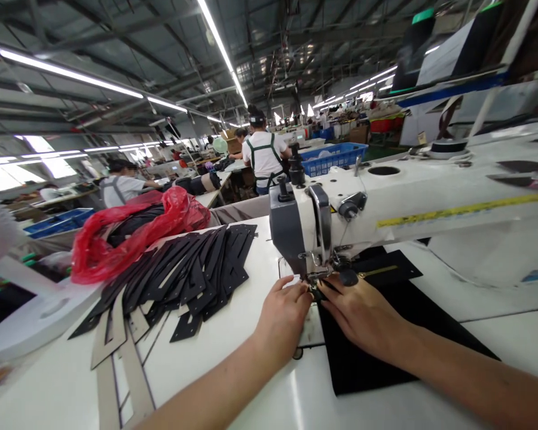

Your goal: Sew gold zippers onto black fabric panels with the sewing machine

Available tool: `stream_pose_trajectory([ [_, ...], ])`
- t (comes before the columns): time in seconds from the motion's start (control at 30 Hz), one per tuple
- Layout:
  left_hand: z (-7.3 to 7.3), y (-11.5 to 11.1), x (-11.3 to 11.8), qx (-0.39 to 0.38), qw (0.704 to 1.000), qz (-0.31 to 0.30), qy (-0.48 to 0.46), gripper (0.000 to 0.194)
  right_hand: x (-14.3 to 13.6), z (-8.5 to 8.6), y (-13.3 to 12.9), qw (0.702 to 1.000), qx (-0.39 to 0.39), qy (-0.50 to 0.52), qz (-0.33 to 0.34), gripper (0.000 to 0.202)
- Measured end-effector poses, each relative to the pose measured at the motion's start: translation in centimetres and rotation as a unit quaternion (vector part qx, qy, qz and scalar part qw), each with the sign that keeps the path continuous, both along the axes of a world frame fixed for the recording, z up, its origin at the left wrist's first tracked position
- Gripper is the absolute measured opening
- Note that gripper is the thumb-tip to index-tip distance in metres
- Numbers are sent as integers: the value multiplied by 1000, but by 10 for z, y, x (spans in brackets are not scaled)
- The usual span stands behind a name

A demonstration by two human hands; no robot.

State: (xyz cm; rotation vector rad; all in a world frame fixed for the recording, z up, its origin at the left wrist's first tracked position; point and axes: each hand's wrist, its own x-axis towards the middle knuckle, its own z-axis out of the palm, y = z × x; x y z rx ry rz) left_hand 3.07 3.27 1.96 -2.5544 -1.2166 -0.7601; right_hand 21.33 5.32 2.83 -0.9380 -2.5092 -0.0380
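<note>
A white sewing machine (430, 203) with a grey head stands over the white table. Just below its needle area, my left hand (284, 313) has its fingers bent at the left edge of the black material; whether they grip it is hidden. My right hand (358, 304) rests on the black fabric piece (367, 364), fingertips close to the presser foot and near my left fingertips. What lies between the fingertips is too small to tell. Behind my right hand, a black strip with a zipper (397, 266) lies under the machine arm.
A fanned pile of black strips (197, 269) covers the table's left side, with beige strips (132, 370) nearer. Behind are a red plastic bag (94, 245) and a white fan (27, 292). People work beyond, near a blue basket (341, 158).
</note>
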Motion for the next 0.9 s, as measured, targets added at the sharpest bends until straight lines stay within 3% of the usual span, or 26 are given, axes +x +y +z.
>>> stream_pose_trajectory([
  [0.43, -2, 5, 1, -22, 999, 31, -16, 14, -1, -2, 6, 999, 34, 2, -6, 23],
  [0.9, -7, 4, 0, -32, 998, 10, -51, 11, 0, -12, 7, 999, 26, 9, -23, 25],
])
